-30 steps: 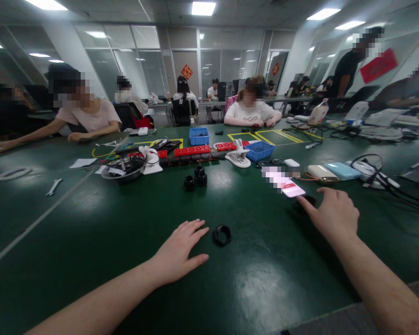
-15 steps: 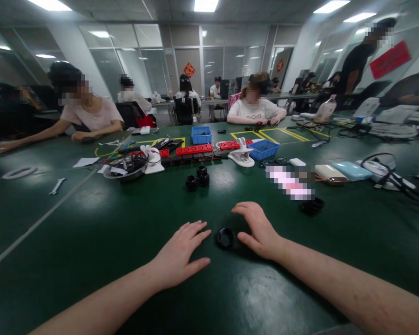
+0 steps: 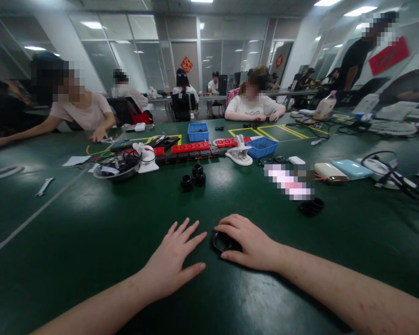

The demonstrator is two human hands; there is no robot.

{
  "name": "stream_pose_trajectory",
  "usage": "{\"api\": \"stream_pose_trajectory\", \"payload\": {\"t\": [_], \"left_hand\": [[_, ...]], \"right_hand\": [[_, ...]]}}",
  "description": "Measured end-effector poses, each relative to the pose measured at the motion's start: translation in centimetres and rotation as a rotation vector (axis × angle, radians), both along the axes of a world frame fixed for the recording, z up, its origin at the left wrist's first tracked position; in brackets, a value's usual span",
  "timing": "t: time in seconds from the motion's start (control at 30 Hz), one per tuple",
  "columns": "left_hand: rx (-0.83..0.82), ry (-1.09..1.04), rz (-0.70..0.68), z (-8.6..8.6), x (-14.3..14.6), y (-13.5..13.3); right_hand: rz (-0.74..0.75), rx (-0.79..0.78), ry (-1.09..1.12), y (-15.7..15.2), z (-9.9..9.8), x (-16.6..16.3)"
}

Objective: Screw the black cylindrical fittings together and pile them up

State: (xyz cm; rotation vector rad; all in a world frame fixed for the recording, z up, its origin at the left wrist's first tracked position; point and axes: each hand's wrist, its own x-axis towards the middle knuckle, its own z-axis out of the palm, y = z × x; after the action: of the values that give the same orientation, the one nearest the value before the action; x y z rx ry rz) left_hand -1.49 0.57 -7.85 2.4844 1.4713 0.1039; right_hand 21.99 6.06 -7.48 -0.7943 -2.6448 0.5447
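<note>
On the green table, a black ring-shaped part point(image 3: 220, 242) lies between my two hands. My right hand point(image 3: 247, 242) reaches over it from the right, fingers at its far edge and thumb at its near edge, closed around it. Part of the ring is hidden under that hand. My left hand point(image 3: 177, 256) is just left of the ring, palm down, fingers spread, holding nothing. Beyond the hands stands a small group of black ring-like parts point(image 3: 198, 176). More black rings point(image 3: 312, 206) lie off to the right.
Farther back are red power strips point(image 3: 190, 147), a white clip stand point(image 3: 239, 154), blue bins point(image 3: 263, 147) and a bowl of small items point(image 3: 117, 173). A wrench point(image 3: 44, 186) lies left. Power banks point(image 3: 356, 170) and cables are right. Other people sit across the table.
My right hand has come down and left, closing around the black ring. My left hand's fingers have spread wider. The view has shifted slightly.
</note>
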Motion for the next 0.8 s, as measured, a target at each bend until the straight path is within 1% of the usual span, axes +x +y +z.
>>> {"api": "stream_pose_trajectory", "payload": {"t": [0.13, 0.33, 0.5, 0.67, 0.8], "left_hand": [[-0.012, 0.005, 0.001, 0.0, 0.0, 0.0], [-0.012, 0.014, -0.004, -0.4, -0.2, 0.1], [-0.007, 0.011, -0.006, -0.4, -0.1, 0.0], [0.000, 0.006, -0.005, -0.2, -0.1, -0.2], [0.006, -0.001, 0.003, -0.2, 0.0, -0.2]], "right_hand": [[-0.028, -0.022, -0.007, -0.1, 0.2, -0.1], [-0.102, 0.005, -0.021, -0.2, 0.3, -0.2], [-0.237, 0.037, -0.172, 0.0, 1.4, 0.4], [-0.384, 0.051, -0.262, 0.4, 2.3, 1.9], [-0.458, 0.051, -0.351, 1.0, 2.8, 3.2]]}}
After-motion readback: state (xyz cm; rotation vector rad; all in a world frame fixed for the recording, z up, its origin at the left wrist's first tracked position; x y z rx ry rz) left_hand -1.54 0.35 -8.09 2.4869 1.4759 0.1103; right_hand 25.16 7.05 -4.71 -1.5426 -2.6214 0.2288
